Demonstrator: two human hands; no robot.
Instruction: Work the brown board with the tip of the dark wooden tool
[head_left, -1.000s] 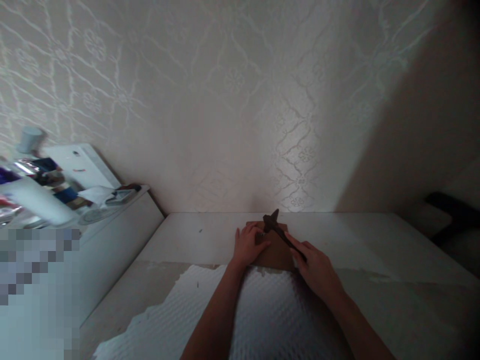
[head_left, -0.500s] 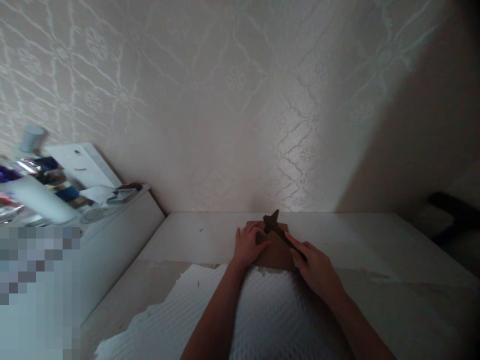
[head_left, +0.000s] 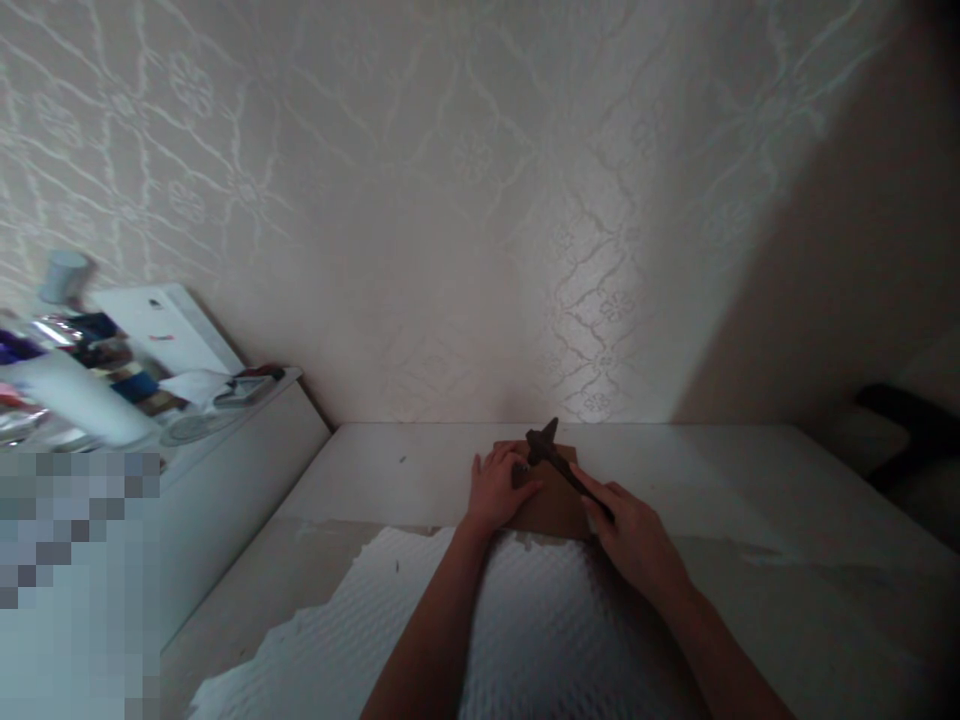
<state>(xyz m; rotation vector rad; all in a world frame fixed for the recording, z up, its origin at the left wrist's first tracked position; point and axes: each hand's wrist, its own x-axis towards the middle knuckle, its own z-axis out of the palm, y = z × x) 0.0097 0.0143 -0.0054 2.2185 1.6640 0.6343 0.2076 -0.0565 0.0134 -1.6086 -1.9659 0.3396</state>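
My right hand [head_left: 637, 540] is wrapped round the handle of a dark hammer [head_left: 546, 449], whose head sits just above a brown board [head_left: 551, 510]. The board is a flat rectangle lying in front of me. On its left part rests my left hand [head_left: 501, 488], with thumb and index finger curved toward each other beside the hammer head. A tiny shiny spot shows by these fingers; what it is, I cannot make out. Under the near edge of the board lies a white textured sheet [head_left: 405, 570] with a ragged edge, partly hidden by my forearms.
A patterned wall [head_left: 450, 250] rises right behind the pale ledge [head_left: 390, 480]. At the left stands a white cabinet [head_left: 247, 480] with a white box [head_left: 165, 325], a cup [head_left: 66, 277] and assorted items on top. A dark object [head_left: 915, 430] is at the right edge.
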